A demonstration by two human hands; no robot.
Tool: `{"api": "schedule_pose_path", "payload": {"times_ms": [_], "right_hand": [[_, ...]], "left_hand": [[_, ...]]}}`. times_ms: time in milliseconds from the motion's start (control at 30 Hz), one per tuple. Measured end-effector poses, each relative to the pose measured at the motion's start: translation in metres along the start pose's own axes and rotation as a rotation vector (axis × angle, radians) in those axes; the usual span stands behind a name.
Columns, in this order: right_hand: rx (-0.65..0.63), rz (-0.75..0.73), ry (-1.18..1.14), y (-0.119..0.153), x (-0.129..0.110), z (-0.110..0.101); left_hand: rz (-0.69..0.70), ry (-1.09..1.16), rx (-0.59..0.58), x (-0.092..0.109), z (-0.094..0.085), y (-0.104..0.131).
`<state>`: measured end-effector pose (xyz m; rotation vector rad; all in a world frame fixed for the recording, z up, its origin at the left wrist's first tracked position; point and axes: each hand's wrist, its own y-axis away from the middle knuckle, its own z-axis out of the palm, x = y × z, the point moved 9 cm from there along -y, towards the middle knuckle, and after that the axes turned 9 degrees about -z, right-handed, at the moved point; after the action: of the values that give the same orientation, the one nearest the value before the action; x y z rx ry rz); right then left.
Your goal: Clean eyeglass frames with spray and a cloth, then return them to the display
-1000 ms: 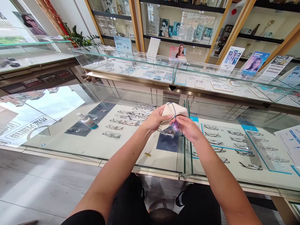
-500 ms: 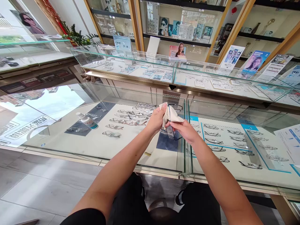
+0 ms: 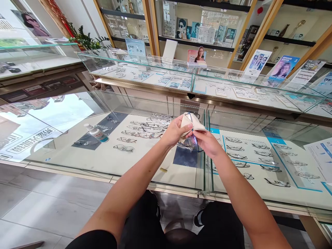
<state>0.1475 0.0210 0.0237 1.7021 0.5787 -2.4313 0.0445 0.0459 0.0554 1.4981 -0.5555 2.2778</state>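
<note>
Above the glass counter, my left hand (image 3: 177,131) pinches a cream cleaning cloth (image 3: 187,120), its thumb pressing the cloth against a lens of a pair of dark-framed glasses (image 3: 195,142). My right hand (image 3: 206,140) is closed on the frame of these glasses near the bridge, beside the cloth's edge. One lens shows below the fingers with a bluish-violet sheen; the other is covered by the cloth. A white spray bottle (image 3: 96,132) with a blue-green label stands on the counter top to the left.
The glass display counter (image 3: 145,176) holds rows of glasses under its top. Another glass case (image 3: 155,64) with glasses and upright cards runs behind it. Wooden-framed shelves (image 3: 194,20) line the back wall. A printed sheet (image 3: 321,155) lies at the right.
My left thumb has shifted down and right across the cloth, over the lens. The glasses have turned slightly, and the lower lens now shows a violet glint.
</note>
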Motion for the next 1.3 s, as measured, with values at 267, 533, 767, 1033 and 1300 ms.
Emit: {"api": "schedule_pose_path", "payload": {"times_ms": [267,533,767,1033,1300], "right_hand": [[-0.024,-0.022,0.165,0.001,0.005,0.001],[-0.035,-0.014,0.197,0.001,0.005,0.007],[0.003,0.005,0.025,0.002,-0.006,0.002],[0.016,0.014,-0.003,0.000,-0.002,0.002],[0.011,-0.036,0.167,0.001,0.005,0.004]], "left_hand": [[0.030,-0.011,0.139,-0.003,-0.005,0.000],[0.001,0.062,0.197,-0.008,-0.011,-0.002],[-0.057,0.108,-0.042,-0.004,0.000,-0.003],[-0.005,0.016,-0.015,0.000,0.001,0.000],[0.006,-0.002,0.175,-0.007,-0.009,-0.001]]}}
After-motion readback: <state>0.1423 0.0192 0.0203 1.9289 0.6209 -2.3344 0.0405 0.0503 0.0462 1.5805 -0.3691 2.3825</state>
